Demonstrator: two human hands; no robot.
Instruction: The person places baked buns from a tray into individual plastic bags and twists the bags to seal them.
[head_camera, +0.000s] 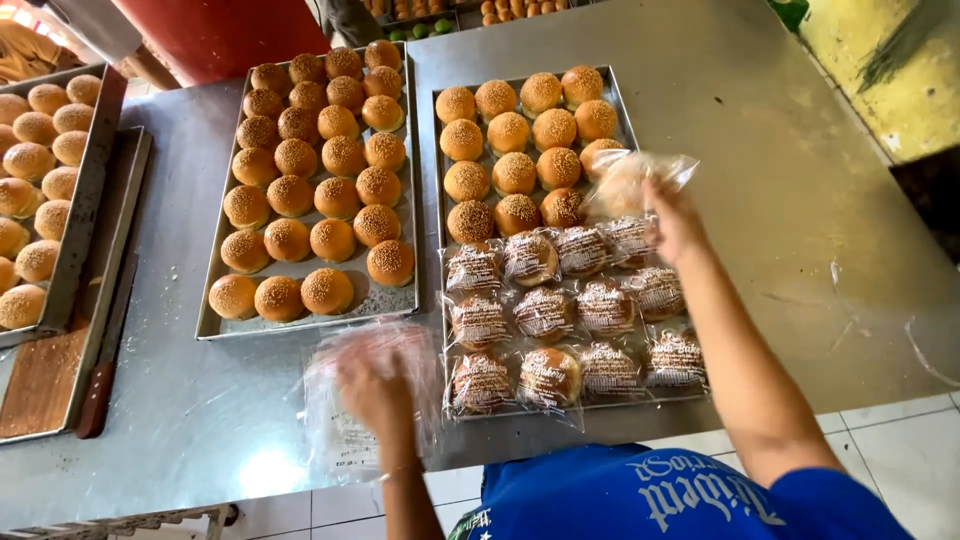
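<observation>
My right hand holds a clear plastic bag with a sesame bun inside over the right baking tray. That tray carries bare sesame buns at the far end and several bagged buns at the near end. Near the table's front edge, my left hand is blurred and rests on a stack of empty clear bags. The middle tray is filled with unwrapped sesame buns.
A steel table bears everything. At the left stands another tray of buns stacked over a lower tray, with a wooden board and a knife. White floor tiles lie beyond the table's near edge.
</observation>
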